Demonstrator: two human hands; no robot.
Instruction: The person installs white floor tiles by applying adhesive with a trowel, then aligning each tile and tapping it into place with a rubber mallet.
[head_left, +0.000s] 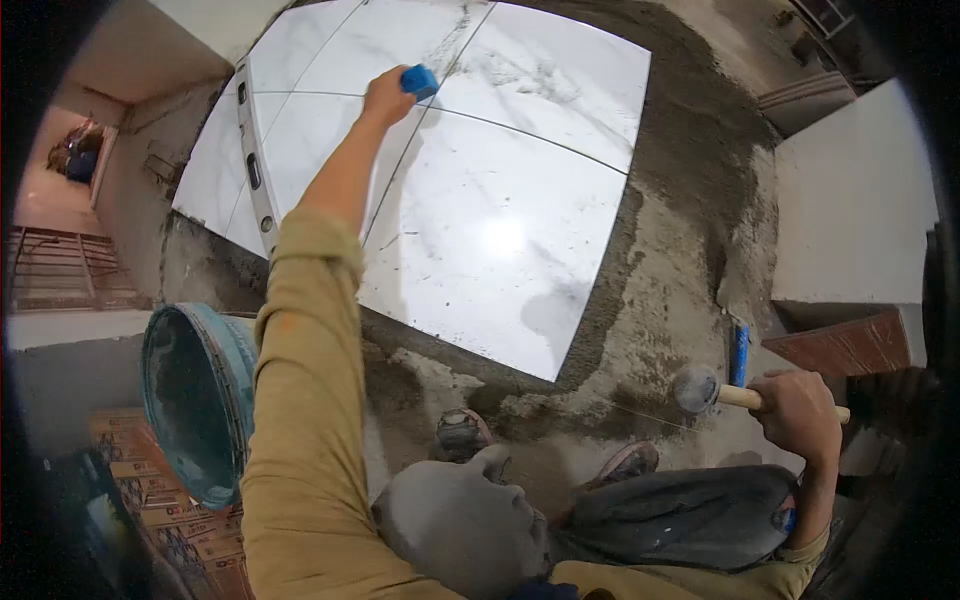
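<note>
My left hand (pixel 388 97) reaches far forward over the white marbled floor tiles (pixel 480 230), its fingers closed around a small blue block (pixel 420 82). The block is over the joint where several tiles meet. At the lower right, my right hand (pixel 800 412) grips the pale wooden handle of a mallet (pixel 697 389). The mallet's rounded greyish head points left, off the tiles and above the rough floor. Along the left side of the tiles lies a long spirit level (pixel 254 165), beside my left forearm.
Grey mortar (pixel 690 190) borders the tiles on the right. A teal bucket (pixel 205 400) stands tilted at the left, near printed cardboard boxes (pixel 150 470). A blue handle-like piece (pixel 740 353) is just beyond the mallet. My shoes (pixel 630 462) are near the tiles' front edge.
</note>
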